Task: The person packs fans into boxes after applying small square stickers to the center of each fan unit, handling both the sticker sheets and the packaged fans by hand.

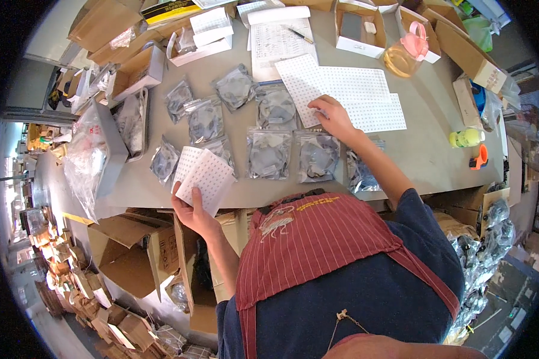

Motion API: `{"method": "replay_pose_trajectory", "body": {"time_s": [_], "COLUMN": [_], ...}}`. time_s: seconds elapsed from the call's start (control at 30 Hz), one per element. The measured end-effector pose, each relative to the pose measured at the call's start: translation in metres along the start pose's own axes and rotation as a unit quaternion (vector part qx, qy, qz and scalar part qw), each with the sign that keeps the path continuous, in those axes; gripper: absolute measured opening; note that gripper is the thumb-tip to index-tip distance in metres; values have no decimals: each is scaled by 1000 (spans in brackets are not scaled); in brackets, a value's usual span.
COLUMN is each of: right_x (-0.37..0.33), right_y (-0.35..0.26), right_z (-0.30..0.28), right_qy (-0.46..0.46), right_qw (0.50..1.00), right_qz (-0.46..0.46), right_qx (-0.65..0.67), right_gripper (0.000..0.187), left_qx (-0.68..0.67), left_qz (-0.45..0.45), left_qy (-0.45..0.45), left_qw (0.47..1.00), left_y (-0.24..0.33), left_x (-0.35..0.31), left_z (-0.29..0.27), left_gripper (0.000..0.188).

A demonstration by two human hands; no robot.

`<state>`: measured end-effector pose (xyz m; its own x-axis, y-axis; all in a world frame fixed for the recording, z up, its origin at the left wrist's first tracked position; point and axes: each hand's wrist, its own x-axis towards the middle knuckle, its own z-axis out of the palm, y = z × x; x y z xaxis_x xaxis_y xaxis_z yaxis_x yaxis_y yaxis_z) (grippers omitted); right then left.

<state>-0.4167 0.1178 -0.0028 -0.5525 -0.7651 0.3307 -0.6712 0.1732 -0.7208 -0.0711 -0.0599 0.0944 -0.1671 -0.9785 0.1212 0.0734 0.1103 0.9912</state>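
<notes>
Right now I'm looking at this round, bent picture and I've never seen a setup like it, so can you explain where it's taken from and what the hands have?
There's no robot here, just a person in a dark red striped apron. A wide fisheye camera on their head looks down, so straight edges curve; left in the picture is their left.

Their bare left hand holds folded white paper sheets with small printed marks. Their bare right hand is at the loose white printed sheets; whether its fingertips pinch anything is unclear.

On the grey table lie flat, see-through plastic bags with dark contents, near a see-through jug with a pink lid.
</notes>
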Motion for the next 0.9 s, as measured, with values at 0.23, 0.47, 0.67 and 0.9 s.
{"method": "replay_pose_trajectory", "body": {"time_s": [0.23,0.47,0.67,0.9], "right_x": [5,8,7,4], "right_y": [2,-4,-6,-2], "right_z": [17,31,42,54], "right_qy": [20,-6,42,94], "right_qw": [1000,996,993,991], "right_qz": [-15,-20,-21,17], "right_qx": [-1,-86,-111,-94], "right_gripper": [19,22,24,24], "left_qx": [3,-2,4,13], "left_qz": [3,-6,-3,1], "left_qy": [-18,-16,-17,-22], "left_qw": [1000,1000,1000,1000], "left_y": [1,-3,-7,-9], "left_x": [1,3,5,3], "left_z": [11,8,7,13], "left_gripper": [43,42,42,41]}}
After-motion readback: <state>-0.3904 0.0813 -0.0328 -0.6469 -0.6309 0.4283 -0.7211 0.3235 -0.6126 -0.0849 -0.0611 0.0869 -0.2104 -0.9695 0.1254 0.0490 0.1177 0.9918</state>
